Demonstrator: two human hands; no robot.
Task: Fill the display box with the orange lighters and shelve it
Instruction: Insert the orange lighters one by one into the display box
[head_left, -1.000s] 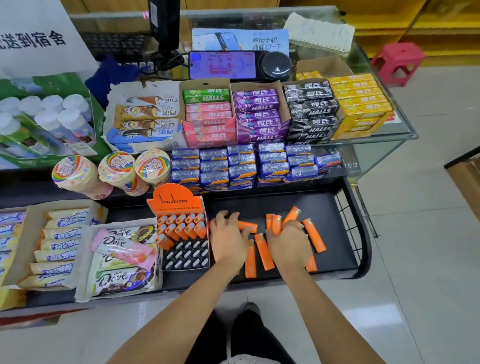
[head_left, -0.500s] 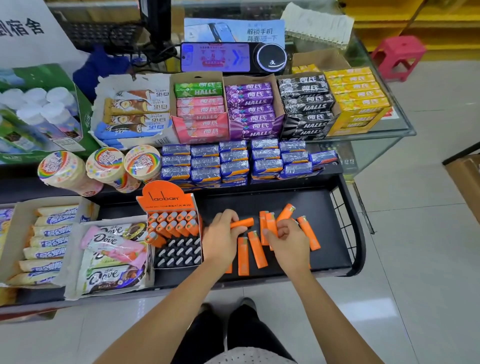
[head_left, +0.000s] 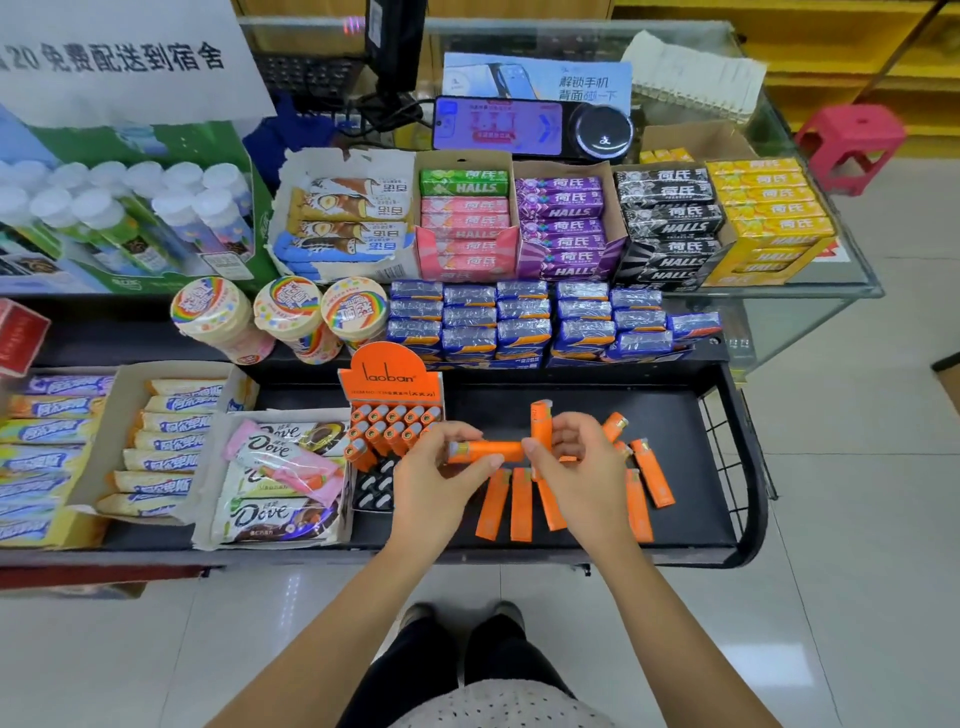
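Two orange lighters are off the shelf and in your grip: your left hand (head_left: 436, 483) pinches one lying crosswise (head_left: 485, 450), metal end toward the box, and your right hand (head_left: 582, 467) is curled around another held upright (head_left: 541, 423), its fingertips also touching the free end of the crosswise one. Several more loose lighters (head_left: 519, 504) lie flat on the black shelf tray (head_left: 691, 530) below and to the right of your hands, most side by side, a few angled near the wire end. The display box (head_left: 392, 410), with its orange header card, stands just to the left of your left hand; its back rows are filled with lighters standing cap-up, while the front rows show empty dark slots. By my reading you are mid-way through the filling step, with shelving not yet due. The next move likely calls for turning the crosswise lighter upright, cap uppermost, and seating it in an open slot in line with the rest, then taking the upright one across. The Dove chocolate box (head_left: 280, 483) touches the display box on its left, so keep your wrist clear of it.
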